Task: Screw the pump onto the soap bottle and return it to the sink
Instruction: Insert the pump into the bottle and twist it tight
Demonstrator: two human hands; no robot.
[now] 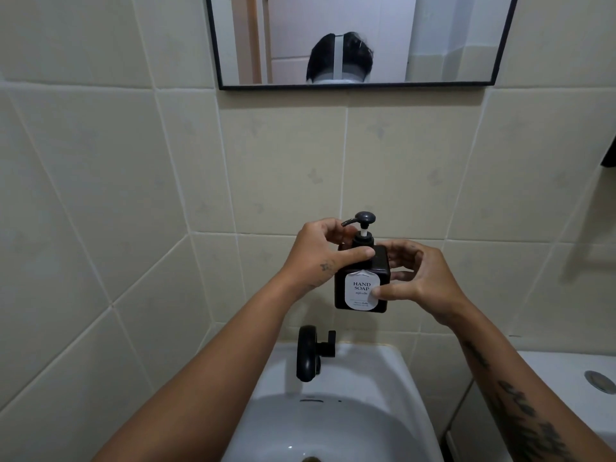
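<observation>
A dark brown square soap bottle [360,273] with a white "HAND SOAP" label hangs upright in the air above the sink [376,371]. A black pump [364,225] sits in its neck, nozzle pointing left. My left hand [321,251] wraps around the pump collar and the bottle's shoulder, thumb across the front. My right hand [418,281] grips the bottle's right side, thumb on the label.
A black faucet [310,353] stands at the back of the white sink, right below the bottle. A white toilet tank with a chrome button [600,381] sits at the right. Beige tiled wall behind, with a black-framed mirror [353,85] above.
</observation>
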